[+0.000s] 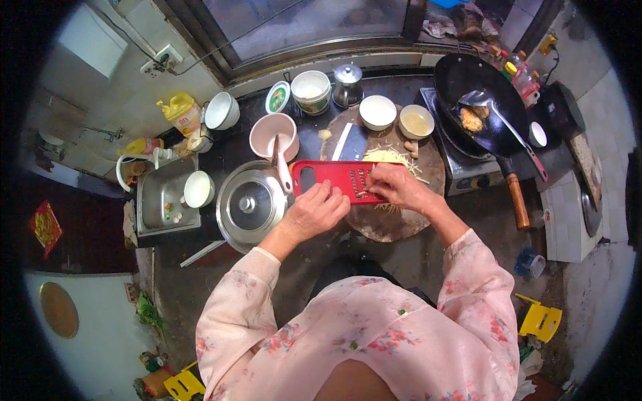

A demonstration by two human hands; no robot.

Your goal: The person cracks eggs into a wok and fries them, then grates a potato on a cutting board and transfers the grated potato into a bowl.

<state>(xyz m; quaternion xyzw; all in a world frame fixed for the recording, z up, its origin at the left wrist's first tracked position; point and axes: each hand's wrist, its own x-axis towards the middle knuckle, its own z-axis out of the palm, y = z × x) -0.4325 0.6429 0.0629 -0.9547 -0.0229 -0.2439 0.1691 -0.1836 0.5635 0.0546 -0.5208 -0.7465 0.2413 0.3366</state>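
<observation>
A red plastic grater (328,171) lies level above a round wooden chopping board (426,190). My left hand (321,208) grips its near edge, thumb and fingers on the face. At the toothed right part, my right hand (398,185) has thumb and fingers drawn together; whether a small piece is between them is hidden. Pale shreds (383,156), potato-like, lie on the board behind the grater, and a few show below it. Behind the grater is a wide flat blade (351,143), apparently a cleaver. Small tan pieces (411,148) sit beside the shreds.
Two bowls, one white (377,113) and one with tan contents (416,122), stand on the board. To the left are a saucepan (261,135) and a lidded steel pan (246,225). A wok (446,82) with a spatula and browned food sits right. A sink (150,215) is far left.
</observation>
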